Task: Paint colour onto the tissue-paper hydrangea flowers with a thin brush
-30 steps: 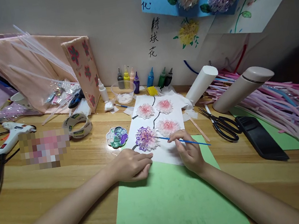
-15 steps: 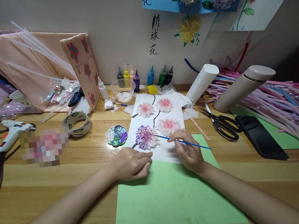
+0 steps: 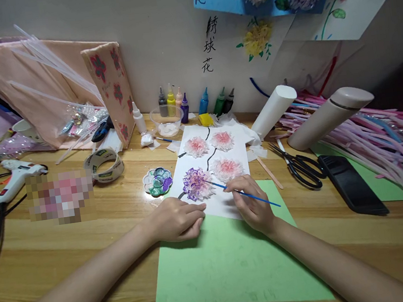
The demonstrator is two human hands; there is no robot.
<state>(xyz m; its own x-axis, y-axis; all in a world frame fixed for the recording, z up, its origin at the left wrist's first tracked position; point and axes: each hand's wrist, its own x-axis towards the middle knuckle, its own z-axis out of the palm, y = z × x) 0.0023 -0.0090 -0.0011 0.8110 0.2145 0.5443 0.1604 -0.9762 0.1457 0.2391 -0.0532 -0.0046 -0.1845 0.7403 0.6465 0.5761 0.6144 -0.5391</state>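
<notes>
Over paper [image 3: 222, 207], paintbrush [image 3: 255, 197] aslant, pointing forward-left

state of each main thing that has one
Left hand, resting on green paper
Right hand, gripping paintbrush
Paintbrush, tip at purple flower
Purple flower, part purple, part pink
Palette, holding green and purple paint
Scissors, lying unheld
Glue gun, unheld
Tape roll, lying flat
Paint bottles, upright
Plastic bowl, upright

Dim, uneven light, the right edge nearly black. Glare whitens the desk [image 3: 51, 252] by the palette [image 3: 157, 181]; soft shadow under the left hand [image 3: 179, 219]. Wide-angle stretching tilts the grey bottle [image 3: 327, 121]; 1 patch [image 3: 61, 197] is pixelated.
</notes>
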